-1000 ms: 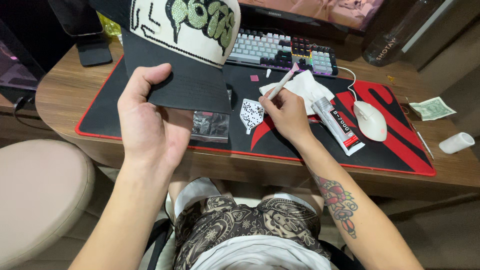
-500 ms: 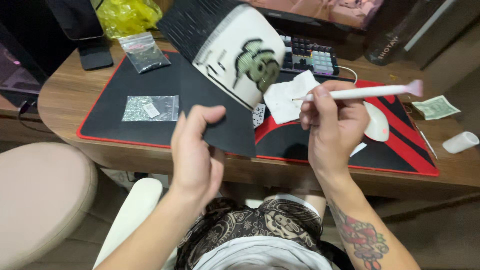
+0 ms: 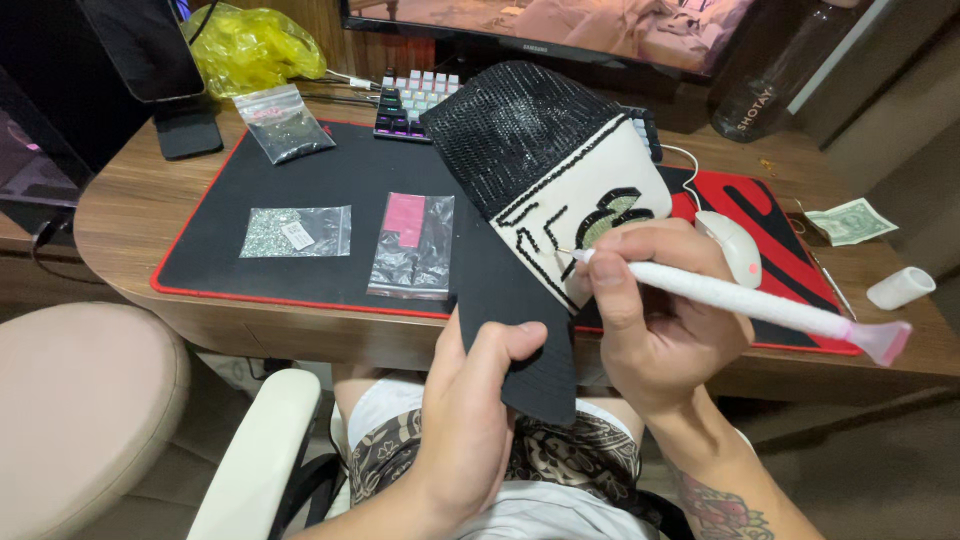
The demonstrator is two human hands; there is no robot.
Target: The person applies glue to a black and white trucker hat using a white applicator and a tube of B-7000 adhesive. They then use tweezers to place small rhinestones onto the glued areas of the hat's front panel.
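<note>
One cap point(image 3: 560, 190) is held at frame centre over the counter point(image 3: 130, 215), its stiff black brim pinched by the left hand point(image 3: 470, 420); the soft, light crown would likely dent, so the brim serves best. One white pen tool point(image 3: 740, 300), slim and light, is gripped by the right hand point(image 3: 650, 330), tip against the front panel. Three clear bags point(image 3: 415, 245) lie at left.

A single head-worn camera looks steeply down from close above the desk point(image 3: 130, 215), facing the monitor point(image 3: 560, 25) along the frame's top edge.
</note>
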